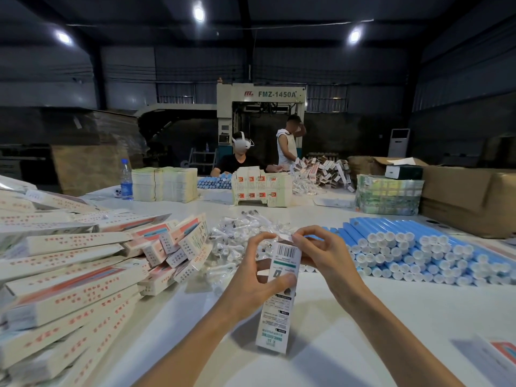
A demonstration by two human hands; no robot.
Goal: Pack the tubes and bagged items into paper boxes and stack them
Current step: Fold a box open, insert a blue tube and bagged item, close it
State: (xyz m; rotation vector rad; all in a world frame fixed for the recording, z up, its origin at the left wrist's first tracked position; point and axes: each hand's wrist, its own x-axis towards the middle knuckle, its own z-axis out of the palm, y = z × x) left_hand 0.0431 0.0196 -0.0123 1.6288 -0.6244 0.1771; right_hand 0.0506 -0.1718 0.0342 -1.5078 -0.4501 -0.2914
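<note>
Here, the fingers (280, 280) of the left hand (255, 272) curl round the middle of a paper box (276, 314), and the right hand (321, 255) pinches the flap at its top end. The box is held nearly upright above the counter (363, 311) — long axis slightly tilted, flap end up. Bagged items (240, 233) lie just behind it — blue tubes (413, 247) to the right, a heap of boxes (69, 269) to the left.

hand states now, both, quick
Left hand: grips the paper box round its middle.
Right hand: fingers pinch the box's top end.
</note>
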